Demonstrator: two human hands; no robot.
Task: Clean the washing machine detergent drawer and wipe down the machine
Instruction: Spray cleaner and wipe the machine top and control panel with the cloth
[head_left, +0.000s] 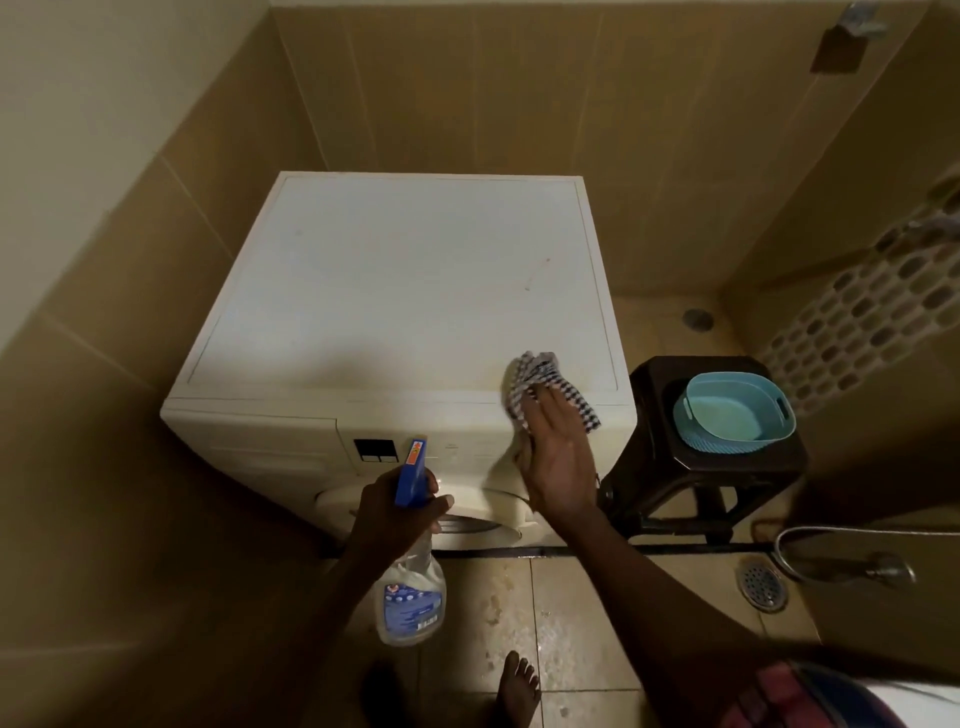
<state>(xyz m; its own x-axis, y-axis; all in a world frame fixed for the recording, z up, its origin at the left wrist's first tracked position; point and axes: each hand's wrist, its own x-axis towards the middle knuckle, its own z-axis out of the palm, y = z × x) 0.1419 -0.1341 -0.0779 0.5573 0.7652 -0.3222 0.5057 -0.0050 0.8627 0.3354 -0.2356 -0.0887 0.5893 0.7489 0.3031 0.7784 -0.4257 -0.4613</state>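
One basin (733, 413) on stool (654, 384) beside washing machine (395, 291)

Arms: both bare, no sleeves.
Foot (517, 686): bare, no shoe.
Garment (810, 696): red and blue cloth, right of the foot.

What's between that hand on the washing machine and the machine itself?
A checked cloth. In the head view the right hand presses it flat against the front top edge of the washing machine, near its right corner.

Right hand (558, 462) presses checked cloth (545, 384) on washing machine (405, 291); left hand (395, 512) grips spray bottle (410, 587).
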